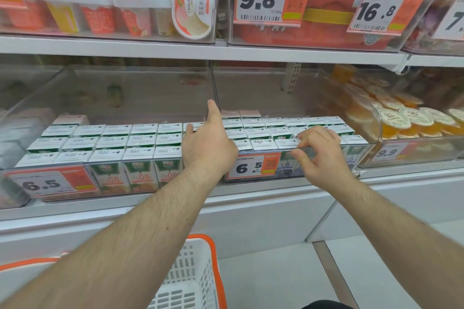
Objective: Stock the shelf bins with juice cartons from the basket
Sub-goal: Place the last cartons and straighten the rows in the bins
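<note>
Two clear shelf bins stand side by side, each packed with rows of green-and-white juice cartons (110,143). My left hand (209,140) reaches flat over the divider between the left bin (50,183) and the right bin (361,150), fingers straight and pointing to the back, above the cartons. My right hand (319,150) curls over the front wall of the right bin and pinches its clear top rim. The white basket (190,271) with an orange rim sits low between my forearms; its inside is mostly hidden.
Price tags reading 6.5 (47,184) hang on both bin fronts. A bin of orange jelly cups (401,118) stands to the right. The shelf above (226,50) holds ice-cream tubs and boxes behind more price tags. Grey floor lies at lower right.
</note>
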Tool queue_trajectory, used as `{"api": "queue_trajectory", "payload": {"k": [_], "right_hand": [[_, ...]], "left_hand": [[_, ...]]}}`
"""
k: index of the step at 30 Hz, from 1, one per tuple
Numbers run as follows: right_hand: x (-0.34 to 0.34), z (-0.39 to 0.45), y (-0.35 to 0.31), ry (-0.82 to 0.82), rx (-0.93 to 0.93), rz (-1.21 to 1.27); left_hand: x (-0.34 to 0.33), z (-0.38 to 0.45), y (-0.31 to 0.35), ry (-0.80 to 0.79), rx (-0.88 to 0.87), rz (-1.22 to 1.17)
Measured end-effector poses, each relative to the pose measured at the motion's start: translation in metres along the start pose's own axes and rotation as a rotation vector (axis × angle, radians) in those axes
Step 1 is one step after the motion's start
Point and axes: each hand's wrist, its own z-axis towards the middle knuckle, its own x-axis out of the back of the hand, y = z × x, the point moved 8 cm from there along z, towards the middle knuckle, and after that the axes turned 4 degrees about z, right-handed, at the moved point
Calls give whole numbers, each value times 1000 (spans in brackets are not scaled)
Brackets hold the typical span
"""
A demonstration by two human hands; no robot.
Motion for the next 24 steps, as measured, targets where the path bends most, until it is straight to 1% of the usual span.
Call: {"api": "queue_trajectory", "payload": {"k": [8, 17, 22, 24], "right_hand": [[4, -7, -4, 21, -6, 33], [8, -4, -4, 16, -149, 140], [7, 1, 2, 17, -271, 192], [5, 3, -1, -38, -339, 176]], "left_hand": [[-1, -2, 0, -45, -6, -2], [-9, -2, -4, -129, -41, 1], [-8, 4, 0, -153, -117, 152], [-3, 1, -1, -195, -161, 214]]}}
